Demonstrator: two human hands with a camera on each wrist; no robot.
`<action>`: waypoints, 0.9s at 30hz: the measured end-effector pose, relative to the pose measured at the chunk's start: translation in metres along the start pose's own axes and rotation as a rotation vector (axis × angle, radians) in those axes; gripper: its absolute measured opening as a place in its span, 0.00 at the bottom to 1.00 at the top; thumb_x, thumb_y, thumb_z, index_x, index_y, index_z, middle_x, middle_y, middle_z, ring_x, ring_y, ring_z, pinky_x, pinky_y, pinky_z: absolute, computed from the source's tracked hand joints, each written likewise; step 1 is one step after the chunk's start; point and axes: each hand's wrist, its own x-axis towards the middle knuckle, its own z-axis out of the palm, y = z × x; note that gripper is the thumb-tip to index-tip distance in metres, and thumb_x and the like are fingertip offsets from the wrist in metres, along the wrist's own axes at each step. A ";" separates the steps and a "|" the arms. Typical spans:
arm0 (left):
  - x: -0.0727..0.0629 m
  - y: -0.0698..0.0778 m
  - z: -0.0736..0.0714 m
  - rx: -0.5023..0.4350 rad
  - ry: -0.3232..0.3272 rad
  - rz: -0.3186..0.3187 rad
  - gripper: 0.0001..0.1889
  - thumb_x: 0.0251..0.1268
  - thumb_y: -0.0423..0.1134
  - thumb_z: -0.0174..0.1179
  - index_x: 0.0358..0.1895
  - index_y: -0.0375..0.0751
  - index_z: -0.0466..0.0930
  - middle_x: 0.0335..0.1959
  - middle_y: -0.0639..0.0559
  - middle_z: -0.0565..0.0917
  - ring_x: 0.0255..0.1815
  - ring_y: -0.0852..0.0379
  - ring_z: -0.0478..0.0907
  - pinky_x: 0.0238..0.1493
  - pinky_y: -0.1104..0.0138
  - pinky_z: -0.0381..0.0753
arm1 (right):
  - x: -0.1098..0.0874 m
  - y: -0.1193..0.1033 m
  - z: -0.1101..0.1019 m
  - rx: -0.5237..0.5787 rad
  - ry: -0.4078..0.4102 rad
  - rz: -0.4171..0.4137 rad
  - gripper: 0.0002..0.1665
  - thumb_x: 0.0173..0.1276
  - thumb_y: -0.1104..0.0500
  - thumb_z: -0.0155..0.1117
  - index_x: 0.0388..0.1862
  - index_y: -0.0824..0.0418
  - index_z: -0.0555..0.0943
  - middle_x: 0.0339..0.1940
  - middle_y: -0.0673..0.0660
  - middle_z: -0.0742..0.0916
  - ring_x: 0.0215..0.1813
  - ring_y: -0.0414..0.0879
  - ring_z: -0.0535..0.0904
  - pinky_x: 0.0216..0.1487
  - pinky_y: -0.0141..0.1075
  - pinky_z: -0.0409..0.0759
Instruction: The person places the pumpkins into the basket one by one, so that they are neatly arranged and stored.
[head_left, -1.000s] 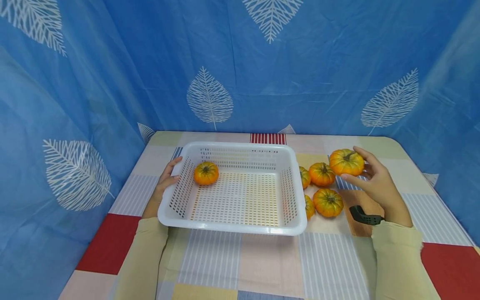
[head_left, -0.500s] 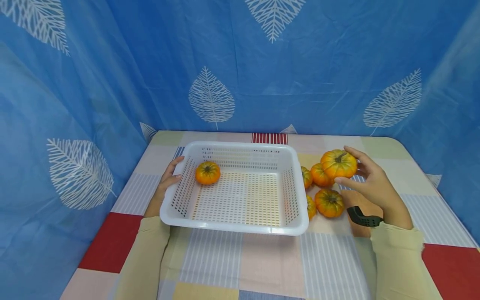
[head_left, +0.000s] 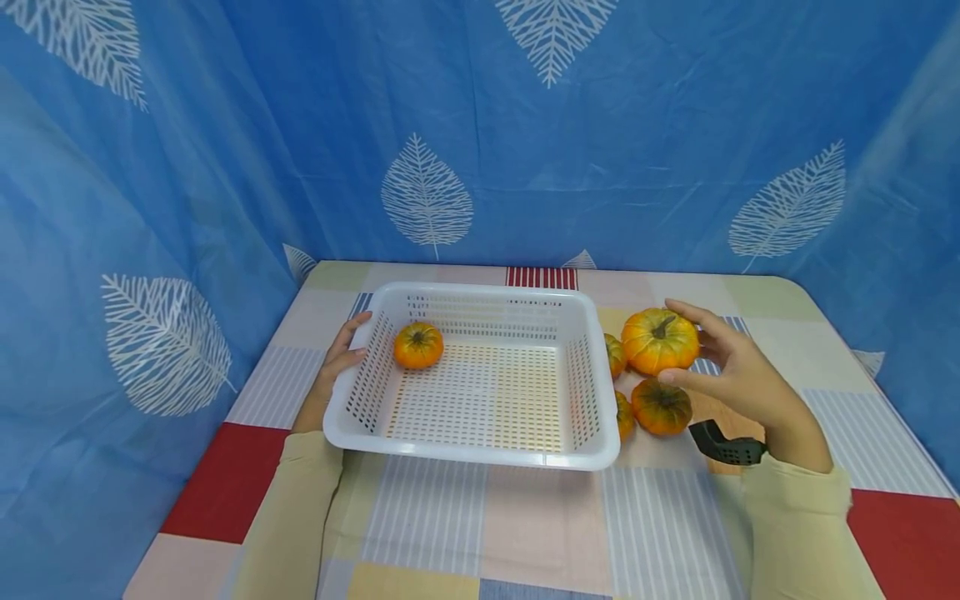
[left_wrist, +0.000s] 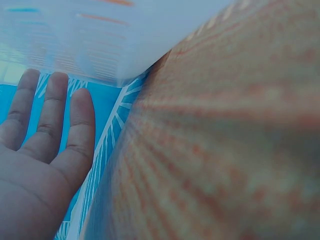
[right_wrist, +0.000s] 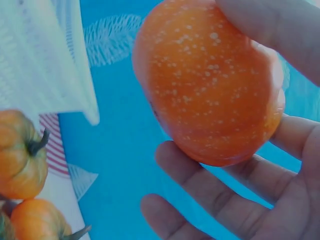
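My right hand (head_left: 731,362) holds a small orange-yellow pumpkin (head_left: 660,342) between thumb and fingers, stem up. In the head view it hides one of the pumpkins behind it, and in the right wrist view the speckled orange side of this pumpkin (right_wrist: 205,85) fills the grasp. At the left end of a white plastic basket (head_left: 468,457) is my left hand (head_left: 337,367), its fingertips right at the rim. The left wrist view has several of its fingers (left_wrist: 54,110) straight and spread beside the basket wall (left_wrist: 100,55). One pumpkin (head_left: 418,345) sits inside the basket, towards its left.
Right of the basket lie more pumpkins, one (head_left: 662,407) nearest my right wrist and others (head_left: 624,415) partly hidden by the basket wall. A patchwork cloth (head_left: 540,517) covers the table. Blue leaf-print curtains (head_left: 315,125) hang behind and at the sides.
My right hand has carried its pumpkin left, towards the basket, and slightly nearer me, covering a pumpkin seen before. My left hand stays at the basket's left end.
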 end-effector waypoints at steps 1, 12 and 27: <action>0.000 0.000 0.000 0.001 0.003 -0.001 0.34 0.74 0.31 0.40 0.76 0.70 0.67 0.87 0.44 0.47 0.79 0.48 0.57 0.69 0.58 0.71 | 0.000 -0.002 0.001 0.001 -0.009 -0.009 0.53 0.64 0.75 0.76 0.86 0.61 0.65 0.77 0.41 0.73 0.67 0.30 0.73 0.62 0.18 0.69; -0.002 0.000 -0.001 0.000 0.003 -0.012 0.34 0.74 0.31 0.39 0.76 0.70 0.67 0.89 0.39 0.40 0.79 0.47 0.55 0.69 0.58 0.70 | 0.012 -0.018 0.009 -0.028 -0.079 -0.028 0.54 0.62 0.71 0.80 0.84 0.61 0.67 0.79 0.69 0.73 0.67 0.28 0.73 0.62 0.18 0.69; 0.001 -0.003 -0.006 0.004 -0.033 0.016 0.32 0.76 0.32 0.40 0.76 0.70 0.66 0.87 0.41 0.44 0.76 0.49 0.59 0.68 0.59 0.73 | 0.034 -0.029 0.015 0.021 -0.214 -0.034 0.50 0.67 0.71 0.77 0.84 0.65 0.65 0.79 0.70 0.73 0.61 0.34 0.79 0.59 0.23 0.77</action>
